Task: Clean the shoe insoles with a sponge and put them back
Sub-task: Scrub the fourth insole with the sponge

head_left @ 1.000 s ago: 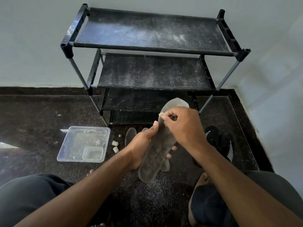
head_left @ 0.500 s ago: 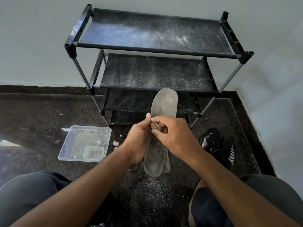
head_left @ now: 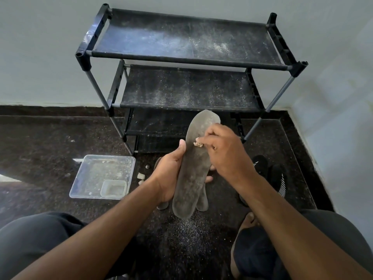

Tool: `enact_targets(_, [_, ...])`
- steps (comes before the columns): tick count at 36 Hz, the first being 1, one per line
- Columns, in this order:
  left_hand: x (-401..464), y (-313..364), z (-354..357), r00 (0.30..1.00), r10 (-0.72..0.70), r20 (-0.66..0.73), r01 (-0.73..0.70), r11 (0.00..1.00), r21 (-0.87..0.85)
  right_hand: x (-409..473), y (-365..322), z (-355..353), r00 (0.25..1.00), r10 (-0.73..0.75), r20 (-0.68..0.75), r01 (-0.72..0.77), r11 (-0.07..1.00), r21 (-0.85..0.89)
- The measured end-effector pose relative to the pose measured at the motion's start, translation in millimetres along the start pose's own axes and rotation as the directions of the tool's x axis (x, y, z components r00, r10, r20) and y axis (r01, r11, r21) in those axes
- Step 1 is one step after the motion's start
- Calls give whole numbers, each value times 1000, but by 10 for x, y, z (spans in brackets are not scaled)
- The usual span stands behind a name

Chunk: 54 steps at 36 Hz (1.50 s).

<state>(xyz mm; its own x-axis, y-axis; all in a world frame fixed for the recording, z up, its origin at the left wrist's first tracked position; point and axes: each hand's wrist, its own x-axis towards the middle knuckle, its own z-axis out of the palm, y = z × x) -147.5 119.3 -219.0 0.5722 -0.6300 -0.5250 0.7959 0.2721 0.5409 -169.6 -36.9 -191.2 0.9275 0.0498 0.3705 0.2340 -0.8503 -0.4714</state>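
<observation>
Two hands work over our lap. Our left hand point(head_left: 171, 174) grips the grey insole point(head_left: 194, 166) round its lower half, thumb along the left edge, fingertips showing past the right edge; the insole stands heel toward us, toe away. Our right hand point(head_left: 224, 152) pinches a small tan sponge piece point(head_left: 198, 144) against the insole's upper part, fingers curled round it. Under the hands, two more insoles point(head_left: 202, 201) lie on the dark floor point(head_left: 50, 142). Left of the left hand sits a clear plastic tray point(head_left: 105, 174); right of the right hand, black shoes point(head_left: 272, 174). Beyond the hands stands a dusty black rack point(head_left: 187, 43).
</observation>
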Motion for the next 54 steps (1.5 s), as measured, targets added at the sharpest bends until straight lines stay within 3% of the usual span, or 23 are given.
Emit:
enact_targets(5, [6,38,-44,996,35,-80,-31,999,42,-122,-201,128,985,-101,143,104,994,-12])
enact_targets(11, [-8,16,-4,995,53,-85,-50,998,30,-83,-184,135,996,-41,77,42,999,-9])
enact_targets(16, [-25,50,42,994,82,-71,-78,995,56,-7,-50,9,997,56,-62,-62,993,-103])
enact_targets(23, [-31,43,5,992,88,-89,-83,995,63,-125,-262,120,990,-75,119,76,997,-10])
enact_targets(29, [-29,52,22,990,106,-88,-97,990,98,0,-35,-20,994,84,-66,-88,994,-58])
enact_targets(35, [-15,33,-3,990,79,-121,-70,995,75,-118,-237,115,994,-61,86,59,998,32])
enact_targets(41, [-24,39,36,992,85,-89,-78,993,85,8,-15,-6,986,150,-71,-144,986,81])
enact_targets(47, [-38,30,41,992,75,-98,-67,994,82,-110,-198,148,997,-24,67,21,999,47])
enact_targets(52, [-55,18,80,995,63,-76,-54,991,122,1,-27,39,989,130,-68,-128,991,28])
enact_targets(54, [-63,31,84,994,64,-83,-55,992,115,-23,-65,67,991,119,-62,-118,993,27])
